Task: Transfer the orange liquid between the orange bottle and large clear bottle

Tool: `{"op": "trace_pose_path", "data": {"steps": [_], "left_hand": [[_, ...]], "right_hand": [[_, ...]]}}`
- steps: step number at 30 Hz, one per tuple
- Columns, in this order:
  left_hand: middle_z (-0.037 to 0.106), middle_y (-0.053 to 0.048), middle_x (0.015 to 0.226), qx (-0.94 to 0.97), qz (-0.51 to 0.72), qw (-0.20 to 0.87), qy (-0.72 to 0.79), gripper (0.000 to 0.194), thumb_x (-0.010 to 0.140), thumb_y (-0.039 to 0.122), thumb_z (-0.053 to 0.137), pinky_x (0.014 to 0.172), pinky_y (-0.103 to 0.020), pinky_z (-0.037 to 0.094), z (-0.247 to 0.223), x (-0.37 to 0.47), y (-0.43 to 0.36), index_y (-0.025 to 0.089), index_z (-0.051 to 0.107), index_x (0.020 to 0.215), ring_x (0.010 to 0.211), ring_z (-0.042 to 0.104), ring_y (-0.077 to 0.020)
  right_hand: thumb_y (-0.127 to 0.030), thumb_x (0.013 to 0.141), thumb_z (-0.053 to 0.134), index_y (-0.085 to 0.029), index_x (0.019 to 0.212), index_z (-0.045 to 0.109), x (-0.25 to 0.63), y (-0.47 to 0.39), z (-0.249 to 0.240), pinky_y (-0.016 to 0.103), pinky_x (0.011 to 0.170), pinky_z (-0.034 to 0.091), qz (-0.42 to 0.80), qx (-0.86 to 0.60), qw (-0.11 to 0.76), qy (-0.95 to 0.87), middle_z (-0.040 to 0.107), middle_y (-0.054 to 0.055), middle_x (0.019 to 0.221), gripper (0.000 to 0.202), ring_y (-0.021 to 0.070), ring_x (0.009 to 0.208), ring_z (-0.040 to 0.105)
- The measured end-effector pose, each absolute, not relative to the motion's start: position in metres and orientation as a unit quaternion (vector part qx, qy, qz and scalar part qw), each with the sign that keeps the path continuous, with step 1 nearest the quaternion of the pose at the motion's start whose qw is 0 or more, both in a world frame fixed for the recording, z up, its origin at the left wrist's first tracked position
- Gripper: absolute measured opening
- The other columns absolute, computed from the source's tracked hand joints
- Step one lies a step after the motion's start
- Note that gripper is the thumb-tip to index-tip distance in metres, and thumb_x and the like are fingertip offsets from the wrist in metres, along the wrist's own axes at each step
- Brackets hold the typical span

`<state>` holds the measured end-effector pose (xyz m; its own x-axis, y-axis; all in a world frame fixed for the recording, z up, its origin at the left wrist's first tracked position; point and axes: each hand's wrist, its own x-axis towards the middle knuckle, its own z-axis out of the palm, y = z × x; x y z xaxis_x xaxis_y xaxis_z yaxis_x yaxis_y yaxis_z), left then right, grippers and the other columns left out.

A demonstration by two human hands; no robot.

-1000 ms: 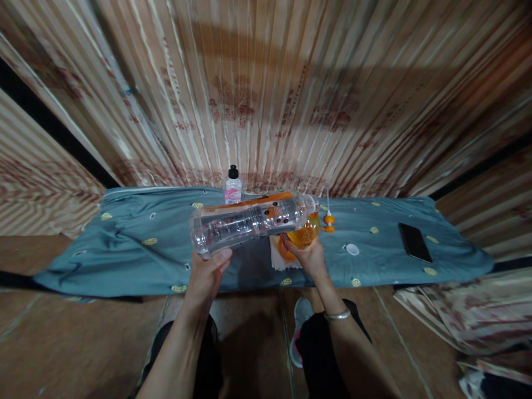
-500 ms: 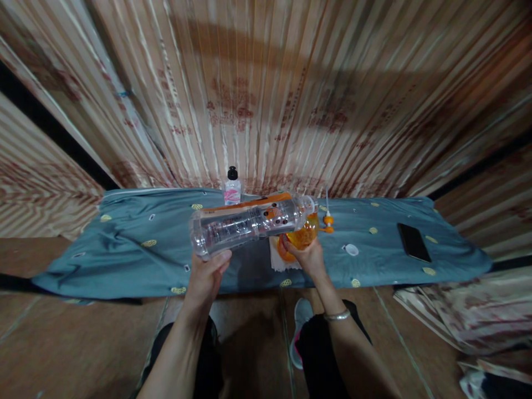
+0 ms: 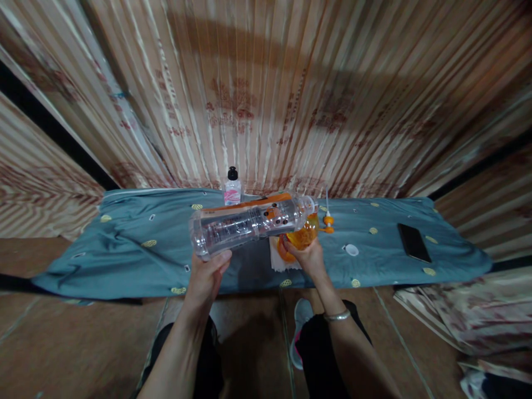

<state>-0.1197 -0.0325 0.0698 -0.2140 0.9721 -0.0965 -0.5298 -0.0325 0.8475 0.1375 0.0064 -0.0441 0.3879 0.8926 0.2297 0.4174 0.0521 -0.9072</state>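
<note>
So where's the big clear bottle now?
In the head view, the big clear bottle is tilted in the left hand, mostly left of centre, its neck by the orange bottle in the right hand.

Left fingers (image 3: 221,259) hold a clear bottle (image 3: 239,224) (tipped nearly sideways), right fingers (image 3: 292,248) an orange bottle (image 3: 305,235).

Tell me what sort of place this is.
Probably a small curtained-off nook indoors, perhaps in a home, though the wider room is hidden. Pleated, patterned curtains hang behind and at both sides, a patterned teal cloth covers a low surface, and a brown tiled floor shows below.
</note>
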Motion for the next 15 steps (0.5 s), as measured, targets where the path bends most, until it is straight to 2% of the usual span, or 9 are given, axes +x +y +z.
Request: {"op": "trace_pose_path", "data": {"steps": [2,6,11,15], "left_hand": [[0.068,0.002,0.072,0.271,0.668,0.563,0.404,0.048,0.047,0.021,0.094,0.052,-0.019,0.040,0.0697,-0.1198,-0.0325,0.022,0.073,0.090,0.059,0.054,-0.0097],[0.055,0.007,0.059,0.283,0.672,0.561,0.392,0.044,0.046,0.021,0.094,0.043,-0.018,0.026,0.0722,-0.1187,-0.0314,0.020,0.070,0.083,0.048,0.037,-0.0054],[0.059,0.006,0.063,0.282,0.672,0.557,0.399,0.046,0.046,0.020,0.092,0.043,-0.017,0.026,0.0761,-0.1171,-0.0317,0.021,0.072,0.087,0.048,0.038,-0.0050],[0.056,0.007,0.060,0.286,0.672,0.559,0.392,0.052,0.047,0.019,0.090,0.043,-0.017,0.026,0.0776,-0.1164,-0.0321,0.022,0.074,0.096,0.047,0.036,-0.0052]], "right_hand": [[-0.045,0.064,0.093,-0.022,0.121,0.065,0.1370,0.0063,-0.0426,0.042,0.087,0.067,0.241,-0.652,0.522,-0.495,0.084,0.011,0.108,0.066,0.0321,0.104,0.081],[-0.045,0.063,0.093,-0.023,0.119,0.066,0.1364,0.0064,-0.0410,0.044,0.088,0.067,0.253,-0.652,0.525,-0.485,0.084,0.010,0.109,0.065,0.0334,0.105,0.081],[-0.044,0.064,0.093,-0.023,0.121,0.066,0.1363,0.0059,-0.0408,0.044,0.090,0.066,0.257,-0.650,0.527,-0.483,0.083,0.012,0.112,0.067,0.0337,0.106,0.080],[-0.045,0.065,0.093,-0.023,0.120,0.066,0.1361,0.0052,-0.0408,0.044,0.090,0.066,0.256,-0.653,0.525,-0.483,0.083,0.012,0.113,0.065,0.0330,0.107,0.080]]}}
